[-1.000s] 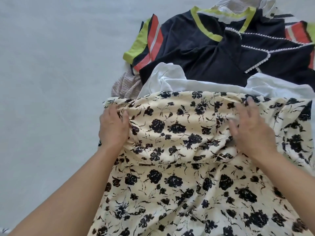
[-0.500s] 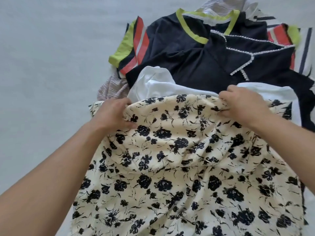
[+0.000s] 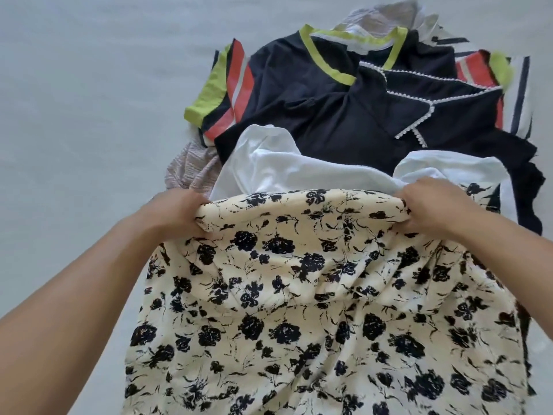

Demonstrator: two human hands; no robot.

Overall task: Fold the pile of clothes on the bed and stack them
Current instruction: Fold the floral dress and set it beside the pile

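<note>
Fabric of floral garment [image 3: 314, 295] seems light, limp; my left hand [image 3: 176, 211] and right hand [image 3: 431, 205] grip its top-edge corners.

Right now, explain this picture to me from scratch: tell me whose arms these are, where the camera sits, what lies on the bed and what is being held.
No machine is involved. These are a person's two bare arms, filmed by one wide-angle camera worn on the head, looking forward and down.

The left hand and the right hand each grip the far edge of a cream garment with black flowers, one at each end, fingers curled round the cloth.

Beyond it, on the pale grey bed, lies the unfolded pile: a white garment, a black top with a lime neckline, another black piece edged in white trim, a pinkish crinkled cloth and striped fabric at the far right.
</note>
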